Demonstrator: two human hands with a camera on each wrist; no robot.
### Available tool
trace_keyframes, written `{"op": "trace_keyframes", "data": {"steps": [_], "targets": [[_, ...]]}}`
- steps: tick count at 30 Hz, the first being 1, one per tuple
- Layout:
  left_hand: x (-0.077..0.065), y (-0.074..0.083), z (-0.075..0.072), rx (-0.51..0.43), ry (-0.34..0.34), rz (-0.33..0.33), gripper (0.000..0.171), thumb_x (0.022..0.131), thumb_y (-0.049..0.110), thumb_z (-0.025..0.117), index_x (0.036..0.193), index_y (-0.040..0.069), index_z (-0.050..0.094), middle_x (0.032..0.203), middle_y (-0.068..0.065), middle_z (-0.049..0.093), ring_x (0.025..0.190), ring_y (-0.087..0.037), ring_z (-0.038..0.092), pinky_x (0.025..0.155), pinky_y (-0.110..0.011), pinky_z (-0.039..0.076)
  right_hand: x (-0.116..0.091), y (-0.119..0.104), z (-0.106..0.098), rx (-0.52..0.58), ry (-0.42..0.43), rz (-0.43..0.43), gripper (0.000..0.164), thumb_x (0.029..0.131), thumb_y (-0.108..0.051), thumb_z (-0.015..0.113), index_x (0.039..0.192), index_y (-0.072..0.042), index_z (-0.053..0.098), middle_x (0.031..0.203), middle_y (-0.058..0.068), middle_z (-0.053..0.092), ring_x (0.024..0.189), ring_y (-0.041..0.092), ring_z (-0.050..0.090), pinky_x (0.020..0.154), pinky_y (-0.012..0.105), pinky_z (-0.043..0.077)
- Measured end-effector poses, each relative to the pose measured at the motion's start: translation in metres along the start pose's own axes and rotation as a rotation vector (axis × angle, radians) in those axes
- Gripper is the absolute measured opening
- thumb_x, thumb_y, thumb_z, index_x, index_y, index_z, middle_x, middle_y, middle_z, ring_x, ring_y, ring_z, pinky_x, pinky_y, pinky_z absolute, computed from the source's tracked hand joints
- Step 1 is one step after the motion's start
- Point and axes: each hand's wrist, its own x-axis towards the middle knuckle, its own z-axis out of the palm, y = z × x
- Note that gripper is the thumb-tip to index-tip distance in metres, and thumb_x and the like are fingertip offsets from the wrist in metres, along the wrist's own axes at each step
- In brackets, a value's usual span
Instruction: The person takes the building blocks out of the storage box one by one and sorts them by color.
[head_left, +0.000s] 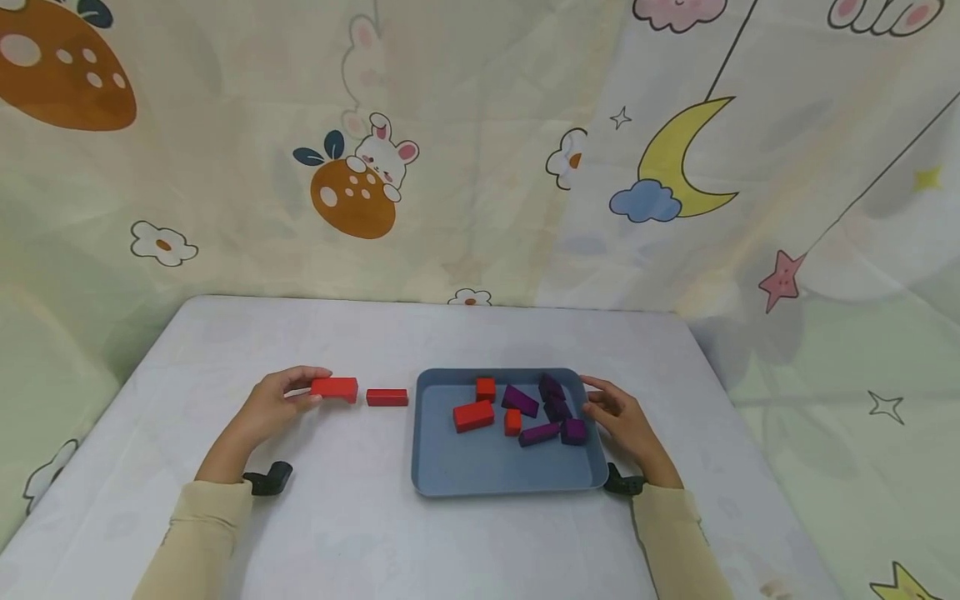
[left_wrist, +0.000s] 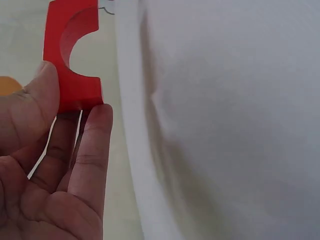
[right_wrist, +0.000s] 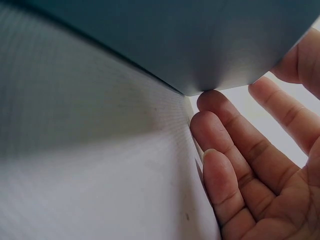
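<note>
My left hand pinches a red arch block between thumb and fingers. In the left wrist view its half-round cut-out faces right, with the thumb on its side and a fingertip at its lower end. To the right of this block a slim red block lies on the table. My right hand rests against the right side of a blue-grey tray, fingers loosely extended. In the right wrist view its fingertips touch the tray's outer wall low down, and the thumb lies against it higher up.
In the tray are a larger red block, two small red blocks and several purple blocks, grouped toward the right. A white cloth covers the table; a printed curtain hangs behind its far edge.
</note>
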Motion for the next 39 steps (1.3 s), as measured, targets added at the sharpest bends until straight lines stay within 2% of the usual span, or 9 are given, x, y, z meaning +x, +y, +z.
{"op": "trace_keyframes", "data": {"steps": [6,12,17,21,25,28,32,36,39], "targets": [[0.002,-0.008,0.002,0.030,-0.042,0.009,0.042,0.100,-0.001,0.072,0.141,-0.002,0.065,0.145,-0.031,0.062,0.140,-0.054,0.050,0.114,-0.070,0.043,0.000,-0.001,0.000,0.000,-0.002,0.000,0.049,0.107,-0.006,0.068,0.153,0.004,0.056,0.127,0.031,0.071,0.104,0.015,0.070,0.089,0.020,0.055],[0.002,-0.012,0.003,0.043,-0.041,0.025,0.043,0.098,-0.001,0.075,0.140,-0.003,0.065,0.143,-0.031,0.063,0.138,-0.053,0.054,0.114,-0.070,0.043,0.000,-0.002,0.000,-0.005,-0.001,0.004,0.049,0.107,-0.007,0.068,0.153,0.004,0.056,0.127,0.031,0.071,0.104,0.014,0.070,0.089,0.019,0.055],[0.002,-0.011,0.003,0.045,-0.034,0.009,0.045,0.099,0.000,0.075,0.142,-0.002,0.064,0.145,-0.031,0.062,0.140,-0.052,0.052,0.115,-0.069,0.042,0.000,-0.002,0.001,0.000,0.001,0.009,0.049,0.107,-0.007,0.068,0.153,0.004,0.056,0.127,0.031,0.071,0.103,0.012,0.069,0.089,0.019,0.055],[0.000,-0.004,0.001,0.067,-0.030,-0.009,0.055,0.099,0.006,0.076,0.150,-0.002,0.058,0.150,-0.030,0.059,0.142,-0.053,0.051,0.115,-0.068,0.044,0.000,-0.002,0.000,0.002,0.001,0.004,0.049,0.106,-0.006,0.068,0.153,0.004,0.056,0.127,0.031,0.071,0.103,0.010,0.069,0.089,0.019,0.054],[-0.005,0.012,-0.001,0.126,-0.001,-0.004,0.067,0.101,0.012,0.076,0.160,0.000,0.048,0.157,-0.030,0.052,0.143,-0.056,0.048,0.112,-0.067,0.047,0.000,0.000,0.000,-0.001,0.000,-0.004,0.049,0.106,-0.005,0.068,0.152,0.004,0.056,0.126,0.031,0.071,0.102,0.009,0.069,0.089,0.019,0.054],[-0.010,0.026,0.001,0.135,0.044,0.046,0.068,0.101,0.014,0.077,0.161,0.003,0.047,0.158,-0.028,0.052,0.143,-0.058,0.047,0.113,-0.069,0.045,0.001,0.000,0.000,0.003,-0.003,-0.009,0.049,0.106,-0.005,0.068,0.152,0.005,0.056,0.126,0.031,0.071,0.102,0.008,0.069,0.089,0.018,0.054],[-0.014,0.046,0.010,0.036,0.071,0.126,0.065,0.101,0.014,0.078,0.159,0.005,0.051,0.156,-0.022,0.057,0.144,-0.052,0.051,0.116,-0.067,0.043,0.002,0.001,0.000,0.009,-0.004,-0.015,0.048,0.106,-0.005,0.067,0.152,0.005,0.056,0.126,0.032,0.071,0.102,0.007,0.069,0.089,0.018,0.054],[-0.012,0.064,0.028,-0.124,0.052,0.167,0.060,0.101,0.011,0.078,0.155,0.002,0.055,0.153,-0.021,0.061,0.143,-0.042,0.057,0.116,-0.052,0.047,0.002,0.002,0.000,0.006,-0.001,-0.021,0.048,0.106,-0.004,0.068,0.152,0.006,0.056,0.125,0.033,0.071,0.101,0.006,0.069,0.089,0.018,0.054],[-0.010,0.075,0.046,-0.240,0.033,0.170,0.057,0.099,0.009,0.080,0.152,-0.001,0.058,0.152,-0.023,0.061,0.141,-0.038,0.059,0.113,-0.041,0.050,0.001,0.002,-0.001,0.004,-0.001,-0.016,0.048,0.106,-0.005,0.068,0.152,0.006,0.056,0.126,0.033,0.071,0.102,0.006,0.069,0.089,0.018,0.054]]}}
